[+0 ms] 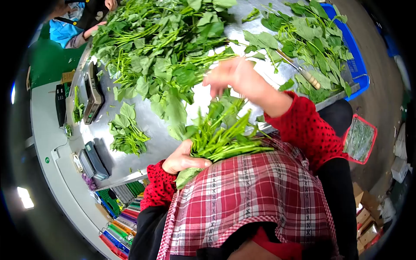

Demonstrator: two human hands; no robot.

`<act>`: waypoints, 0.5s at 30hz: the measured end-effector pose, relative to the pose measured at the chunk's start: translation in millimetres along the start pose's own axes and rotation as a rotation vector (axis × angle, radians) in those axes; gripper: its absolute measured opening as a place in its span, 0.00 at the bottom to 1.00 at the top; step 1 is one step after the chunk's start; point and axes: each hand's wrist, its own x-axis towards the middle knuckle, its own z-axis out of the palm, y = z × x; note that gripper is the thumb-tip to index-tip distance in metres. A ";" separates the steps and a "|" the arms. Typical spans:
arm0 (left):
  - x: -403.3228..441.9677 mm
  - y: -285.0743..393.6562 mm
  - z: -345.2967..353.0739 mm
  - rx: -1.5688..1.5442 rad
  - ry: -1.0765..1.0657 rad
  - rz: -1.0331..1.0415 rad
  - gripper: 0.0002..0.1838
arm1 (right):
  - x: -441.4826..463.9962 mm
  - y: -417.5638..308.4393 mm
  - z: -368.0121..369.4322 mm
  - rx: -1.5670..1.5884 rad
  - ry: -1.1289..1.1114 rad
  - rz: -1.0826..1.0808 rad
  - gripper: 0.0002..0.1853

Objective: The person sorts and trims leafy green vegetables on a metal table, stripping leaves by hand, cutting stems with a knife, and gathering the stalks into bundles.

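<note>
My left hand point(184, 160) is closed around a bunch of leafy greens point(225, 134), holding it against the plaid apron on my lap. The stems point up and to the right, and one leaf hangs below the thumb. Above the bunch, my right hand point(236, 78) is blurred by motion. Its fingers look loosely apart, with nothing visible in them. Just beyond it spreads a large heap of leafy greens point(160, 47) on the metal table point(158, 149). A smaller bunch of greens point(128, 132) lies to the left.
A wooden-handled knife point(303, 73) rests on more greens at the right, beside a blue crate point(353, 56). Along the left table edge stand a scale point(93, 95) and another dark device point(94, 160). A red basket point(359, 138) is on the floor. Another person's arm point(93, 30) reaches in at upper left.
</note>
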 end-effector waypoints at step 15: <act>-4.3 -60.1 -0.2 -0.602 0.355 0.017 0.41 | -59.1 60.3 -21.3 -0.052 0.178 0.172 0.18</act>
